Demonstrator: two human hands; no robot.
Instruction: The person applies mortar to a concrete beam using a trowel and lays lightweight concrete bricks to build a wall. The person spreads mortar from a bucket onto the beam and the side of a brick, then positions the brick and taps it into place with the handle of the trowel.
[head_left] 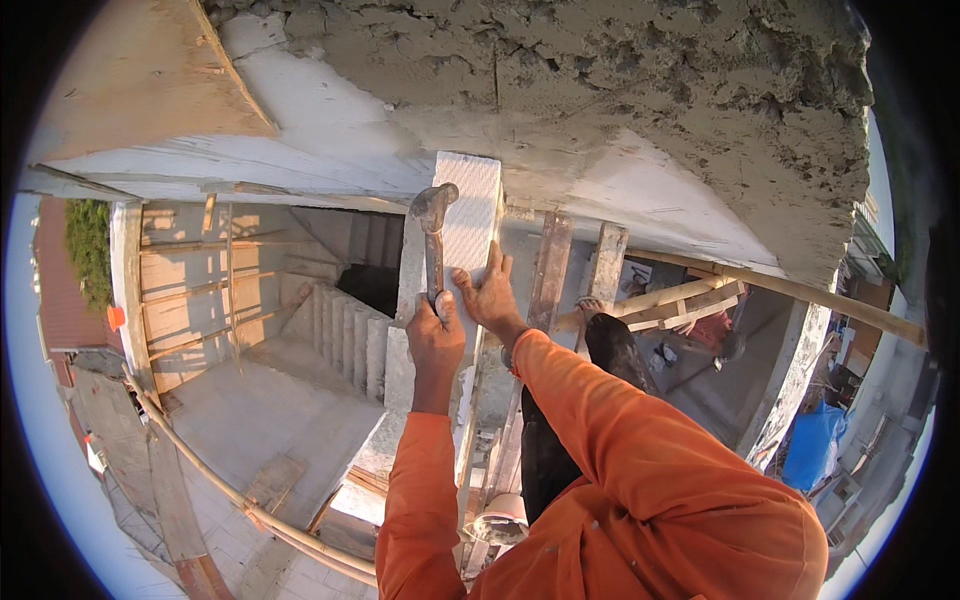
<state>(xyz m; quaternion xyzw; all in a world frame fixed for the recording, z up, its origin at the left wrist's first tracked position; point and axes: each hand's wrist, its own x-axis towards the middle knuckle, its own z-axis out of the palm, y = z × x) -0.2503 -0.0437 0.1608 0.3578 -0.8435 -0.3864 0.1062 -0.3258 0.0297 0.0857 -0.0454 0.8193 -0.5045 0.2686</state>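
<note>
My left hand is closed round the handle of a hammer. Its worn metal head lies over the upper left of a pale, finely ridged block. The block stands on top of a narrow wall, its upper end close under the rough concrete. With fingers spread, my right hand presses against the block's lower right part, the thumb on its face. Both arms are in orange sleeves.
Rough grey concrete spans the top. Wooden planks and my bare foot are right of the wall; concrete stairs descend on the left. A bamboo pole crosses lower left. A bucket stands below my arms.
</note>
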